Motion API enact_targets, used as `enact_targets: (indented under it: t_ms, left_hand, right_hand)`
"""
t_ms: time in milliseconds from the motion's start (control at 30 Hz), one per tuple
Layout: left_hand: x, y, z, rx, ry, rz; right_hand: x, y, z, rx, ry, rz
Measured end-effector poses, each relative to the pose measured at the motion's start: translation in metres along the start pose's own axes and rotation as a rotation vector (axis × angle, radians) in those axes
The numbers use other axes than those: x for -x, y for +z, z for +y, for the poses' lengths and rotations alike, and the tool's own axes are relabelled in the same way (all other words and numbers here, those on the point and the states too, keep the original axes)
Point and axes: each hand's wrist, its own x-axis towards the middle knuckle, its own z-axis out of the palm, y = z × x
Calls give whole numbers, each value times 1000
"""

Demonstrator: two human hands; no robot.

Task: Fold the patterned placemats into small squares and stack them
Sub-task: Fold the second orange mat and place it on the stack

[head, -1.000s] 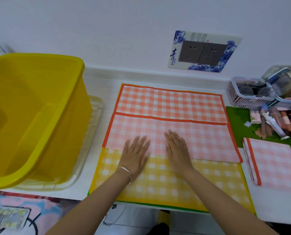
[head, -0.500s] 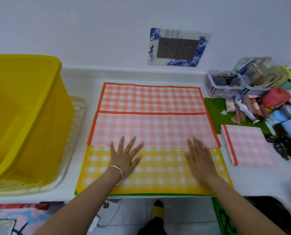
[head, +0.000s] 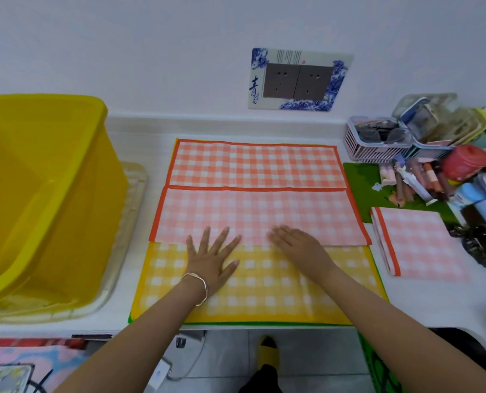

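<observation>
Fingers lie straight and spread, holding nothing: the left hand and right hand press the near fold of the orange placemat flat onto the yellow placemat on the bench, probably to crease it.

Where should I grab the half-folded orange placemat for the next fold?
Probably pinch the orange placemat at its left short edge, coming from the left: both layers end there beside bare counter, while the right end crowds the folded placemat. Left hand and right hand lie flat near the crease.
</observation>
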Motion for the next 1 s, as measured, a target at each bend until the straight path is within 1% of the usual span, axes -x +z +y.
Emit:
enact_targets:
  t_ms: [133,233,300,367,400,467,533,633,667,733,800,900,933,1000]
  left_hand:
    - [0,-6,3,-4,-33,3]
    - [-4,-13,4,-29,-32,47]
    - [-5,-17,4,-9,65,65]
    - [-2,-20,4,-34,216,43]
    - [1,-20,5,-88,269,5]
    - [10,-18,10,-210,306,-92]
    - [16,-16,15,-258,312,-157]
    - [17,-18,16,-220,316,-201]
    - [14,-23,14,-174,322,-216]
    - [6,-37,10,-10,321,-246]
    - [-3,-53,8,176,237,-303]
    - [-19,-74,4,329,111,-386]
    - [-25,-80,3,330,74,-412]
    - [-35,-92,0,331,2,-450]
  right_hand:
    - [-13,3,-3,23,11,15]
    - [-1,5,-9,-37,-18,40]
    - [15,3,-15,-82,-58,74]
    - [35,0,-22,-101,-116,88]
    - [45,0,-25,-104,-150,79]
    - [60,0,-27,-101,-178,48]
    - [66,1,-22,-88,-108,-4]
    - [62,-2,-13,-155,33,-111]
    - [60,-5,-9,-221,83,-184]
    - [56,-14,-1,-398,191,-299]
    - [46,-26,5,-547,285,-337]
    - [21,-46,22,-608,312,-508]
    - [13,-50,28,-622,289,-566]
    - [-1,-60,39,-668,257,-628]
